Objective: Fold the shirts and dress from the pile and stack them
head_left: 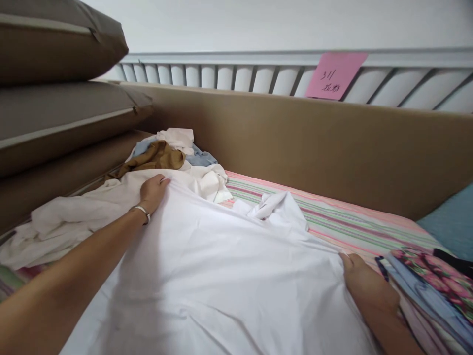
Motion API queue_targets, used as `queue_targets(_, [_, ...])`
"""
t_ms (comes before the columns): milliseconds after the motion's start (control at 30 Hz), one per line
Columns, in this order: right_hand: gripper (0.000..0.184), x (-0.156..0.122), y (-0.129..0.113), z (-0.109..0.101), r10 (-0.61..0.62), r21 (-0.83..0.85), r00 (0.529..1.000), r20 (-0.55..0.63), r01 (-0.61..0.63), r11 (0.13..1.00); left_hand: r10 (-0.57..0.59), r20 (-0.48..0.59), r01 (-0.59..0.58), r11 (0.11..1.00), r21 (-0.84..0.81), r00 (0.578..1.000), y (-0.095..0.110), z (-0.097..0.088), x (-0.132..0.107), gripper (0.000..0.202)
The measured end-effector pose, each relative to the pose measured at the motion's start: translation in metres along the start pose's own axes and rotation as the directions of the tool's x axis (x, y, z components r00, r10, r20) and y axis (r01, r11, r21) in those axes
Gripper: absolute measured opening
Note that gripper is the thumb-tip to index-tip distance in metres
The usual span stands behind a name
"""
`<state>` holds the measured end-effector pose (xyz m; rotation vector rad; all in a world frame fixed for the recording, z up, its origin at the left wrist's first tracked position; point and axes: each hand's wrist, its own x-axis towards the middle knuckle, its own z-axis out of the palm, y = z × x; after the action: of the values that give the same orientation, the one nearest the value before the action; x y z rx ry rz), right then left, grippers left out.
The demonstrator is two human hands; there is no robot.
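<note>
A white garment [229, 256] is spread wide across the near part of the surface, with soft creases toward the bottom of the view. My left hand [152, 193], with a bracelet at the wrist, pinches its upper left edge. On the other side my right hand [369, 286] grips the upper right edge, and the cloth is drawn fairly taut between the two. A bunched white part [283, 209] lies beyond the taut edge, and it seems to belong to the same garment. My right hand is beside several folded clothes [430, 291], one with a pink floral print.
Rumpled clothes in white, brown [158, 157] and pale blue pile up at the left. Stacked brown cushions [66, 116] rise beside them. A brown padded board [281, 138] borders the striped sheet [332, 219]. A pink note [335, 75] hangs on the white slats behind.
</note>
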<state>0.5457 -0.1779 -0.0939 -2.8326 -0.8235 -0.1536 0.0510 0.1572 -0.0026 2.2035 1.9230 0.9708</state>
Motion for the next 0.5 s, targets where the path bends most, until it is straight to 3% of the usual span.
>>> queue_targets(100, [0.033, -0.003, -0.009, -0.017, 0.025, -0.028, 0.991, 0.129, -0.022, 0.999, 0.024, 0.031, -0.026, 0.997, 0.079, 0.999, 0.004, 0.001, -0.001, 0.032])
queue_targets(167, [0.037, -0.003, -0.010, -0.029, 0.014, -0.019, 0.991, 0.131, -0.012, 1.000, 0.010, 0.012, -0.011, 0.995, 0.098, 1.000, 0.008, -0.005, -0.003, 0.030])
queue_targets(233, [0.040, -0.008, -0.012, -0.039, -0.059, 0.015, 0.997, 0.051, 0.059, 0.998, 0.054, -0.103, -0.045, 0.995, 0.084, 0.993, 0.017, -0.016, -0.014, 0.033])
queue_targets(267, [0.043, -0.015, -0.015, -0.043, -0.133, 0.031, 0.990, -0.038, 0.134, 0.990, 0.125, -0.164, -0.116, 0.991, 0.059, 0.979, 0.025, -0.021, -0.026, 0.037])
queue_targets(333, [0.051, -0.042, -0.026, -0.049, -0.337, 0.046, 0.909, -0.245, 0.358, 0.933, 0.347, -0.193, -0.361, 0.932, -0.040, 0.918, 0.046, -0.029, -0.065, 0.044])
queue_targets(367, [0.053, -0.061, -0.035, -0.051, -0.442, 0.049, 0.839, -0.316, 0.480, 0.876, 0.491, -0.135, -0.506, 0.854, -0.120, 0.861, 0.058, -0.030, -0.090, 0.046])
queue_targets(400, [0.054, -0.083, -0.045, -0.053, -0.542, 0.064, 0.769, -0.340, 0.594, 0.802, 0.629, -0.044, -0.622, 0.752, -0.217, 0.776, 0.071, -0.030, -0.117, 0.046])
queue_targets(467, [0.050, -0.127, -0.065, -0.051, -0.672, 0.117, 0.693, -0.262, 0.714, 0.690, 0.852, 0.198, -0.757, 0.521, -0.393, 0.484, 0.090, -0.024, -0.166, 0.049])
queue_targets(500, [0.048, -0.145, -0.072, -0.049, -0.717, 0.138, 0.674, -0.178, 0.739, 0.659, 0.887, 0.279, -0.766, 0.460, -0.449, 0.369, 0.094, -0.019, -0.183, 0.049])
